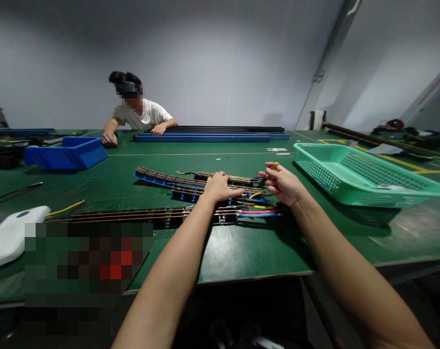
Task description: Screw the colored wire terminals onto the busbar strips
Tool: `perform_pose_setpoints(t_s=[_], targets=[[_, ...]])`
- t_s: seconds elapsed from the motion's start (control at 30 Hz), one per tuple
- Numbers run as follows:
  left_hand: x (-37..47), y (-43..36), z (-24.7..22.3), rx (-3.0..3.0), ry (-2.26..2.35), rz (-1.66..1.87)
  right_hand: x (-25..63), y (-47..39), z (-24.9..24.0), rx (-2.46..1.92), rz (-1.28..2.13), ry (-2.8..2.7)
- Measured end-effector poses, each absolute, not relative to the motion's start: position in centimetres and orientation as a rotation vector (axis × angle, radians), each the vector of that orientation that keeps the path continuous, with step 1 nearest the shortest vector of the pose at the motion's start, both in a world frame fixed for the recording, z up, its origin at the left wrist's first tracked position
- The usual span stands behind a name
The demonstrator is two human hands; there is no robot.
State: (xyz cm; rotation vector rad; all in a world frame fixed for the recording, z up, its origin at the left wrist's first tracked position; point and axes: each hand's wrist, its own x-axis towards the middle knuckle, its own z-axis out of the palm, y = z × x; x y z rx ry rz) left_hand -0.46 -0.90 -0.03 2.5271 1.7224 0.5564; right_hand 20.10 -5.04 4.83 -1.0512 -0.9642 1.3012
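My left hand (pixel 219 187) rests on long narrow strips (pixel 157 178) with blue bases and brass-coloured rails, fingers spread and thumb pointing right. My right hand (pixel 284 186) is closed at the strips' right ends, near their loose wires. Between its thumb and fingers shows a small yellow piece, perhaps a connector or a wire end; the fingers partly cover it. Closer to me lies a longer black strip (pixel 125 215) with copper-coloured rails, passing beneath my left forearm. Red, yellow and blue wires (pixel 259 211) come out of its right end.
A green perforated basket (pixel 350 194) stands to the right. At far left are a blue bin (pixel 65 154) and a white rounded object (pixel 18 235). Across the green table (pixel 241 252), a co-worker (pixel 143 114) leans beside long blue and black bars (pixel 205 138).
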Motion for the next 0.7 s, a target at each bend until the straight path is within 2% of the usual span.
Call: perform_pose_setpoints(t_s=[0.17,0.43,0.7], targets=[[-0.5,-0.7,-0.2,2.528,1.717,0.556,19.3,-5.3,3.4,-1.069,1.195,-1.014],[-0.5,-1.0,0.0,2.507,1.713,0.569,20.2,-6.6,4.8,-0.977,1.04,-0.978],[-0.4,-0.8,-0.2,2.528,1.722,0.54,20.4,-6.5,4.5,-0.978,1.075,-0.968]])
